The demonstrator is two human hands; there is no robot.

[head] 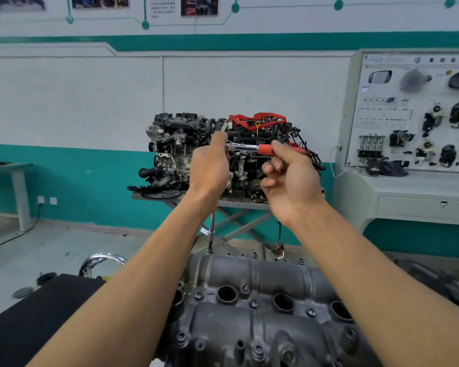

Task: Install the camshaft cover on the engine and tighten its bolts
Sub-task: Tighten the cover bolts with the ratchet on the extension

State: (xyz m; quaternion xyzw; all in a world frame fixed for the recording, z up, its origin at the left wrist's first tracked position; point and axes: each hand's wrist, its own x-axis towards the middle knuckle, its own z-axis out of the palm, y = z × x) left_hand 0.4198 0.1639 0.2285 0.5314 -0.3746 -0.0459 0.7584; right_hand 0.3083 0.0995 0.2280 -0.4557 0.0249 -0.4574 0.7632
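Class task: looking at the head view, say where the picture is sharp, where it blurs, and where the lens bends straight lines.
Head view: camshaft cover and ratchet fairly sharp; wall posters soft; dark part at right edge smeared; teal wall stripe bows, showing wide-angle distortion.

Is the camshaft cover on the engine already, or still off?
On. The camshaft cover lies seated on the engine with bolts in its holes; whether they are tight, cannot tell.
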